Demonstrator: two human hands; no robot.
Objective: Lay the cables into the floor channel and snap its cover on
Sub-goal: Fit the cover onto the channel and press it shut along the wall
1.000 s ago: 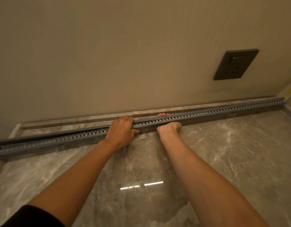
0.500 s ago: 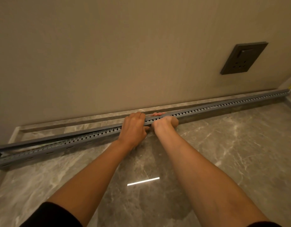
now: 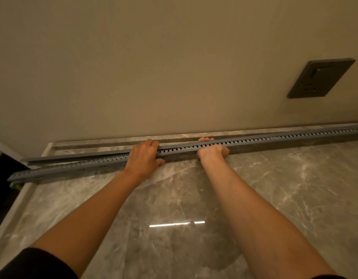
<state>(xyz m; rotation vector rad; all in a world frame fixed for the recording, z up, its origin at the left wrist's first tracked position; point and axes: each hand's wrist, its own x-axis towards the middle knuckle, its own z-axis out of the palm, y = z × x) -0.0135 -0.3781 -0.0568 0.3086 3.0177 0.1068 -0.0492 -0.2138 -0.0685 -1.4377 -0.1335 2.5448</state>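
Head view: cover (image 3: pixel 77 156) seemingly part-snapped onto the floor channel (image 3: pixel 274 140) at the wall foot.
The channel lies on the floor (image 3: pixel 274 188), its long axis running left to right along the wall (image 3: pixel 154 67), slots facing up. The left hand (image 3: pixel 143 158) and right hand (image 3: pixel 212 153), near each other at mid-length, each curl round it. Rightward the cover looks seated, while leftward it splays toward the wall, not yet snapped. No cables show.
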